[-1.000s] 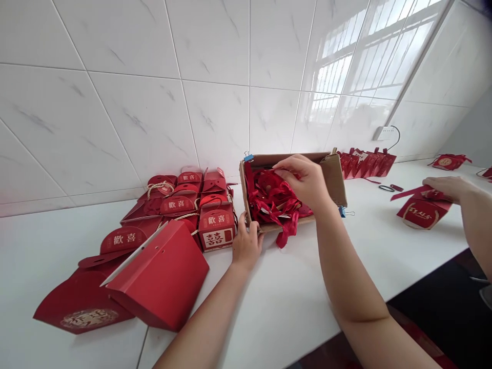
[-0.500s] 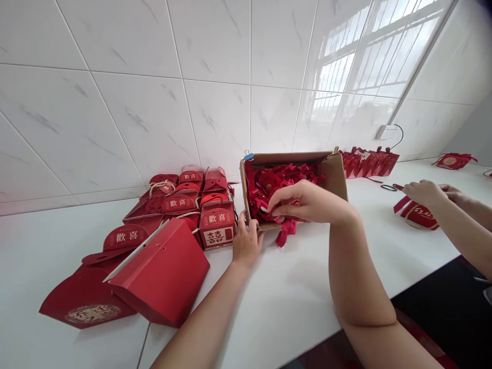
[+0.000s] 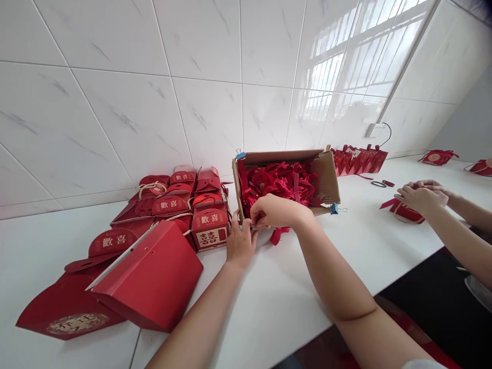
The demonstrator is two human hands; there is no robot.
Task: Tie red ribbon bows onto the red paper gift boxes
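A cardboard box (image 3: 326,177) filled with red ribbons (image 3: 284,179) stands against the tiled wall, blue binder clips on two of its corners. At its near left corner, my left hand (image 3: 241,242) has its fingers around the box edge. My right hand (image 3: 274,211) reaches over the front edge close beside it, fingers pinched together; what they hold, if anything, is hidden. A red ribbon end (image 3: 279,234) hangs over the front of the box.
Several red gift boxes (image 3: 210,220) stand left of the carton, with larger red boxes (image 3: 154,277) nearer. Red bags (image 3: 359,160) line the wall at right. Another person's hands (image 3: 423,197) work on a red bag (image 3: 405,212). A black ring (image 3: 378,184) lies nearby.
My right hand has moved left and down to the box's near left corner, beside my left hand. The view has shifted slightly, and the blue clip at the right front corner now shows.
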